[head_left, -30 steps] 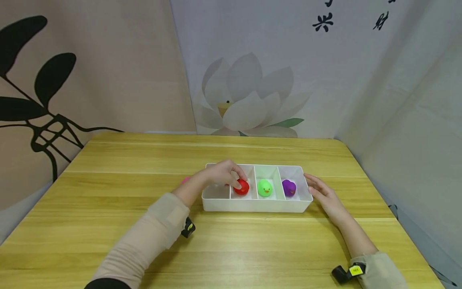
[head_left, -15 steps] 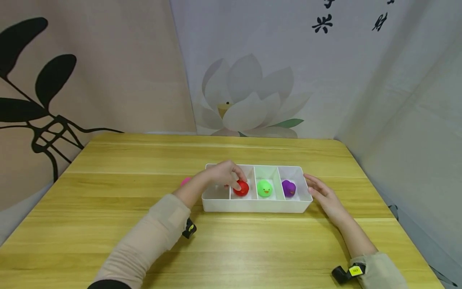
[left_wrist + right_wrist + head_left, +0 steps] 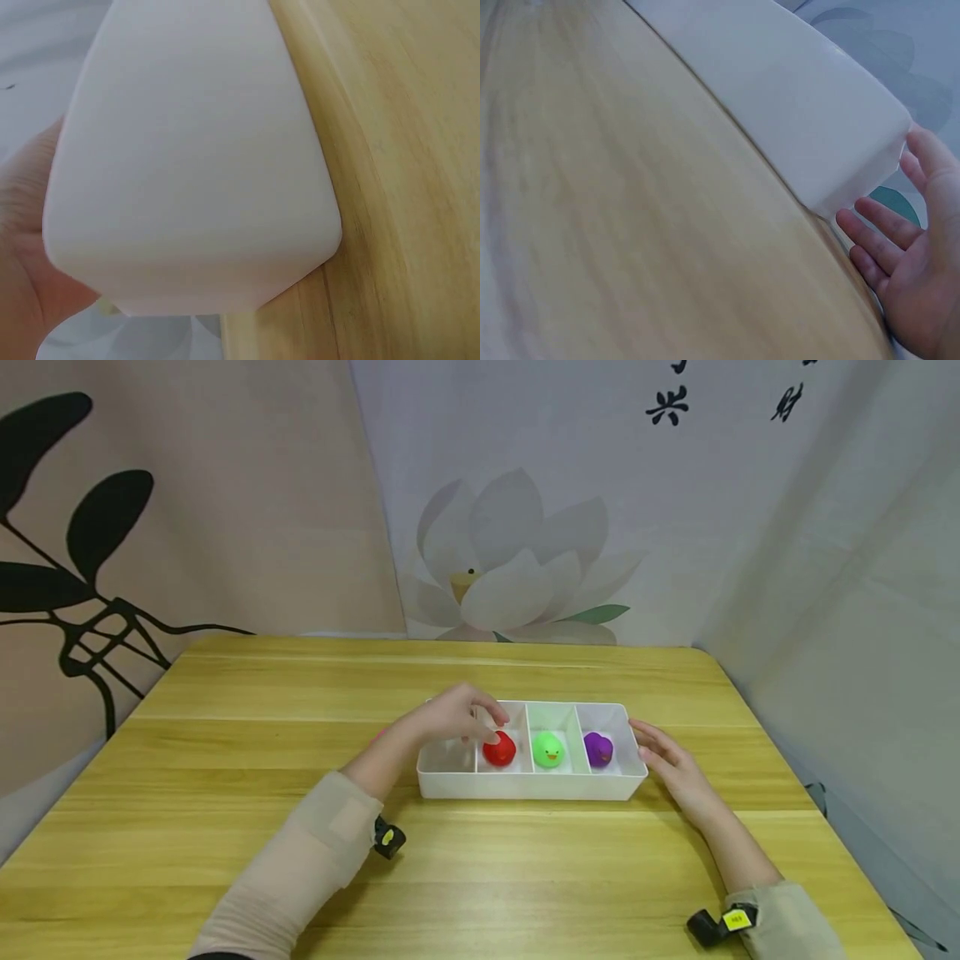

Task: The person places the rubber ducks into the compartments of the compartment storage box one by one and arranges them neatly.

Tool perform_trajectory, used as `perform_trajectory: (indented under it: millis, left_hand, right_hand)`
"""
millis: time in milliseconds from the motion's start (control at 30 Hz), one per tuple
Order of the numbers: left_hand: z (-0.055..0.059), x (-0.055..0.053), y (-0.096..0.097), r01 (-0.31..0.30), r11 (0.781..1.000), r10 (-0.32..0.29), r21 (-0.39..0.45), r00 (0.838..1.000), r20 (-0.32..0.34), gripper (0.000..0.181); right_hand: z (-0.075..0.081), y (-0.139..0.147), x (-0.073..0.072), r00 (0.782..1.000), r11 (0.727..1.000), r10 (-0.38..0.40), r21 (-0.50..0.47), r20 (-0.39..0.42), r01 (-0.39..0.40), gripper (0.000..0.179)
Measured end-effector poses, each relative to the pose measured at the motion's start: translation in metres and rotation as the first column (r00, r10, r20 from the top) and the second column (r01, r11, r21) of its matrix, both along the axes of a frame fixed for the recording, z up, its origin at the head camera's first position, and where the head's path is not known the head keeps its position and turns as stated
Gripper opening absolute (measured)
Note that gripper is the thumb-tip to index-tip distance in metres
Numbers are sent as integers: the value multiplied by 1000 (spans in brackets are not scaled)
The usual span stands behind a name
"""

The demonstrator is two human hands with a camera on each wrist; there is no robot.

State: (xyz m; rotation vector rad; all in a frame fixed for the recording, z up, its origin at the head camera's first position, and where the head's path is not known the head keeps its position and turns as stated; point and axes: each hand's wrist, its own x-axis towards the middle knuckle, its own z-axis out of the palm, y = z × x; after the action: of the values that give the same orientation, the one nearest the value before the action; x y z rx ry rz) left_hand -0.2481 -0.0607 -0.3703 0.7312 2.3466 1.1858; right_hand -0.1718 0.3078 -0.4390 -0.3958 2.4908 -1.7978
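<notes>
A white divided box (image 3: 525, 787) stands on the table. In its second compartment from the left lies a red rubber duck (image 3: 498, 752); my left hand (image 3: 453, 714) hovers just over it, thumb tip close to its top and index finger raised off it. A green rubber duck (image 3: 549, 753) sits in the third compartment and a purple one (image 3: 598, 749) in the fourth. The leftmost compartment is partly hidden by my left hand. My right hand (image 3: 675, 768) rests its extended fingers against the box's right end, its fingertips (image 3: 922, 142) right at the corner in the right wrist view.
A small pink object (image 3: 380, 734) lies behind my left wrist, mostly hidden. The wooden table (image 3: 570, 885) extends around the box, with printed curtains (image 3: 540, 560) along its back edge.
My left fingers have loosened from the red rubber duck and lifted slightly, leaving it in its compartment. The right hand stays against the box's end.
</notes>
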Motion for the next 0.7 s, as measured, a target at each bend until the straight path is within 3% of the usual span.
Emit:
perform_trajectory:
  millis: [133,433,700]
  left_hand:
    - [3,4,-7,-1,998,4,61,999,-49,26]
    - [7,18,-26,-19,979,35,202,997,-74,27]
    - [8,33,-46,-116,953,135,279,990,-50,30]
  right_hand:
    - [0,0,0,1000,1000,-4,8,-2,5,47]
    - [0,0,0,1000,1000,2,-10,-1,-2,47]
    - [-1,1,0,1000,1000,2,-11,-9,-2,46]
